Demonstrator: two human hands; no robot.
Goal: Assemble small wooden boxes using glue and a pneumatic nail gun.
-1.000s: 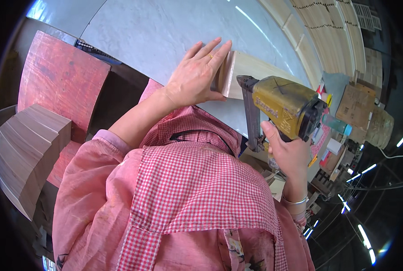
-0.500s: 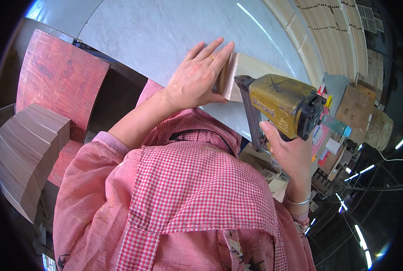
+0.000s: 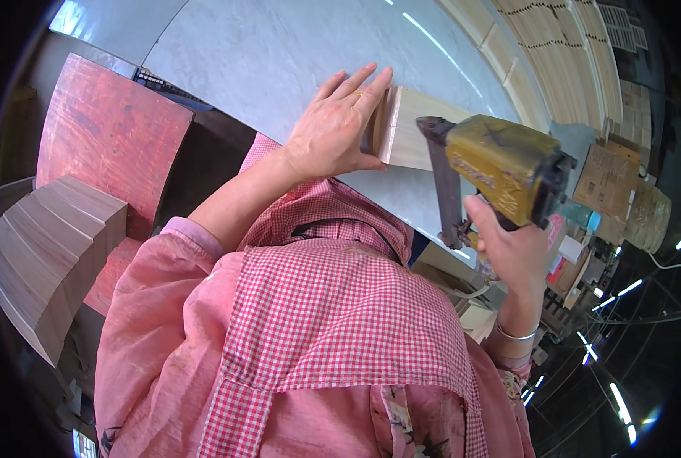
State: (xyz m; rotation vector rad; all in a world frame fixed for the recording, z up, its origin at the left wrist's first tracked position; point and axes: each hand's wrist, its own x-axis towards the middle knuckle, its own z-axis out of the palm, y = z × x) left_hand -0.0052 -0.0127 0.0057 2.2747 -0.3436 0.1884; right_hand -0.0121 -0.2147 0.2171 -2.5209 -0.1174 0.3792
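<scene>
My left hand [image 3: 334, 130] rests against the left end of a pale wooden box or frame [image 3: 418, 126], fingers spread along the end board and thumb near its lower corner. That piece lies on a light grey marbled worktop [image 3: 279, 61]. In my right hand [image 3: 517, 256] is a yellow and black nail gun [image 3: 501, 156], its handle gripped by my fingers. The gun's dark nose and magazine [image 3: 443, 179] stand over the right part of the wooden piece; whether they touch it, I cannot tell. The far part of the piece is hidden behind the gun.
To the left stand a stack of curved grey-brown boards [image 3: 58, 244] and a reddish wooden panel [image 3: 111, 137]. Long stacks of pale wooden strips [image 3: 562, 61] line the far right. Cardboard boxes [image 3: 604, 179] and a clear bottle with a blue cap [image 3: 591, 220] are at the right.
My right hand has drawn the nail gun to the right, away from the end board, uncovering more of the wooden piece. My left hand stays against that end.
</scene>
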